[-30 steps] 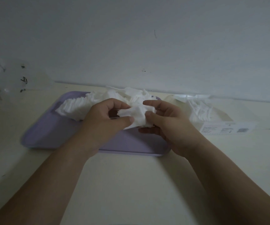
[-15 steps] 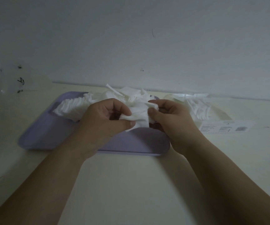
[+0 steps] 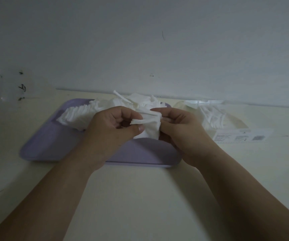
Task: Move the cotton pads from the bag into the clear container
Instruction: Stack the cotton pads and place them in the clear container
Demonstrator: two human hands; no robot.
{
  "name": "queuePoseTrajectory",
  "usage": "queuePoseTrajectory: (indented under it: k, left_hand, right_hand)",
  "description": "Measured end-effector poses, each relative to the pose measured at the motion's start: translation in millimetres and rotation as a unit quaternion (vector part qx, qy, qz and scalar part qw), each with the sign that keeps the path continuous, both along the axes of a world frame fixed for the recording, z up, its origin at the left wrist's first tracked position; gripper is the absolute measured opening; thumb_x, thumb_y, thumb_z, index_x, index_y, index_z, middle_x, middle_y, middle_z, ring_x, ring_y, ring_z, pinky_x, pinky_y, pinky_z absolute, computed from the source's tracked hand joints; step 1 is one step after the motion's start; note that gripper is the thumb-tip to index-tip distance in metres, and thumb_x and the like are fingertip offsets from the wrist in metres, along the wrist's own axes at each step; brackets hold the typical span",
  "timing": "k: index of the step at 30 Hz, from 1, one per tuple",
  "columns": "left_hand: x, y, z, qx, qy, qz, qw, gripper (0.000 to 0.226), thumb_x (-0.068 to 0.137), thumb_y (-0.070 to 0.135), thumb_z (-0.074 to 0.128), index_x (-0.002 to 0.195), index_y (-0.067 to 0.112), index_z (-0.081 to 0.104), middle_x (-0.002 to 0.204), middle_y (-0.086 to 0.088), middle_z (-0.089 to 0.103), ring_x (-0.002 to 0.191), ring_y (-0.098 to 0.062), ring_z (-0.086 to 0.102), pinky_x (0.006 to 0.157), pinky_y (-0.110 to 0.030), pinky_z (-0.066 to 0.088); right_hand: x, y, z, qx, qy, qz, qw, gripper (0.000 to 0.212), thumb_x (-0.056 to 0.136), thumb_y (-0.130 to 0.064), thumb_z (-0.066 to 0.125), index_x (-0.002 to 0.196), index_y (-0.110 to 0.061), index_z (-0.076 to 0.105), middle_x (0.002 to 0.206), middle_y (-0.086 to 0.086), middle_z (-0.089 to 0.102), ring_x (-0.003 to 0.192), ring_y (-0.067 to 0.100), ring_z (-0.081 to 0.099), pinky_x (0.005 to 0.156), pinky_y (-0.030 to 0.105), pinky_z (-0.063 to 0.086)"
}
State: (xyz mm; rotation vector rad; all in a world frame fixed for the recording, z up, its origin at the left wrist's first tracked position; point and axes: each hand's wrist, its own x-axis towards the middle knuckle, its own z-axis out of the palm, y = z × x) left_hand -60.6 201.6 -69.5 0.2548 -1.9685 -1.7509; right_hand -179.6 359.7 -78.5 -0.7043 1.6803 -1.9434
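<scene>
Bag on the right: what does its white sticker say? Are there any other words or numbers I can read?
White label on the bag: rows of print, too small and blurred to read.
Square code on that label: a pattern, no readable characters.
Clear container: black marks, too blurred to read.
Nothing else shows writing.

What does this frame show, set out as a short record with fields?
Left hand: pinches a small stack of cotton pads
Right hand: grips the same stack from the other side
Tray: purple, on the table, holds a loose pile of pads
Bag: right of the tray, lying flat, some pads inside
Clear container: far left, faint; contents cannot be told
</scene>
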Motion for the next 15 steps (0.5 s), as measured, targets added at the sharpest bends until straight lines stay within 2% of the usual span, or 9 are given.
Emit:
queuePoseTrajectory:
  k: [4, 8, 10, 12, 15]
  left_hand:
    - [-2, -1, -2, -0.005, 0.002, 0.010, 1.000, 0.020, 0.084, -0.003, 0.078, 0.093, 0.014, 0.075, 0.077, 0.004, 0.074, 0.070, -0.005, 0.065, 0.067, -0.016, 0.052]
    - [-2, -2, -4, -0.001, -0.005, 0.017, 1.000, 0.020, 0.083, 0.002, 0.082, 0.093, 0.018, 0.077, 0.082, -0.001, 0.076, 0.075, -0.011, 0.066, 0.076, -0.026, 0.056]
    - [-4, -4, -7, -0.062, 0.002, 0.050, 0.997, 0.019, 0.080, 0.008, 0.086, 0.090, 0.022, 0.078, 0.089, 0.001, 0.075, 0.077, -0.015, 0.066, 0.078, -0.031, 0.055]
    - [-6, -3, -9, -0.154, 0.042, 0.084, 0.984, 0.019, 0.077, 0.011, 0.089, 0.085, 0.022, 0.077, 0.091, 0.007, 0.066, 0.075, -0.015, 0.063, 0.070, -0.025, 0.052]
    - [-7, -2, -10, -0.273, 0.104, 0.097, 0.951, 0.023, 0.075, 0.001, 0.087, 0.081, 0.019, 0.074, 0.092, 0.005, 0.062, 0.079, -0.009, 0.061, 0.069, -0.016, 0.046]
  right_hand:
    - [1, 0, 0, -0.003, -0.004, 0.012, 1.000, 0.023, 0.100, 0.003, 0.063, 0.117, -0.004, 0.076, 0.112, 0.028, 0.076, 0.117, 0.052, 0.066, 0.107, 0.065, 0.050]
    - [2, 1, 3, 0.003, -0.002, 0.026, 1.000, 0.025, 0.099, 0.006, 0.061, 0.115, -0.003, 0.077, 0.111, 0.027, 0.076, 0.112, 0.045, 0.072, 0.103, 0.055, 0.055]
    - [3, 1, 7, -0.004, -0.023, 0.036, 0.999, 0.026, 0.099, 0.006, 0.058, 0.107, -0.004, 0.080, 0.108, 0.024, 0.078, 0.102, 0.036, 0.075, 0.096, 0.048, 0.058]
    - [4, 1, 10, -0.020, -0.065, 0.040, 0.997, 0.026, 0.100, 0.002, 0.055, 0.102, -0.005, 0.080, 0.105, 0.022, 0.078, 0.098, 0.033, 0.075, 0.092, 0.044, 0.060]
    - [5, 0, 11, -0.036, -0.100, 0.036, 0.994, 0.023, 0.102, -0.005, 0.054, 0.115, 0.002, 0.073, 0.108, 0.026, 0.076, 0.100, 0.036, 0.074, 0.100, 0.052, 0.056]
